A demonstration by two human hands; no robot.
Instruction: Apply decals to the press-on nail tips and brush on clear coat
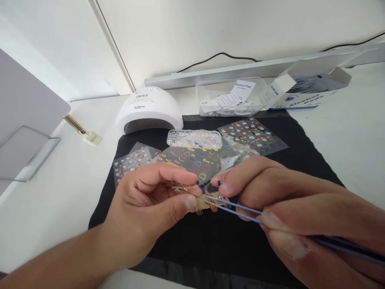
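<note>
Your left hand [144, 200] pinches a clear sticker sheet with yellow and red motifs [192, 162]; your right hand [288, 204] squeezes thin blue-grey metal tweezers [237, 208], tips just below that pinch. Likely risk: tugging could curl the decal onto itself or bend the sheet.

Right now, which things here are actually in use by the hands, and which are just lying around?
In use:
left hand gripping the clear nail sticker sheet
right hand holding thin blue-grey tweezers

Lying about:
white dome nail lamp
clear rhinestone box
spare sticker sheets
clear tub of alcohol pads
black cloth mat
</note>
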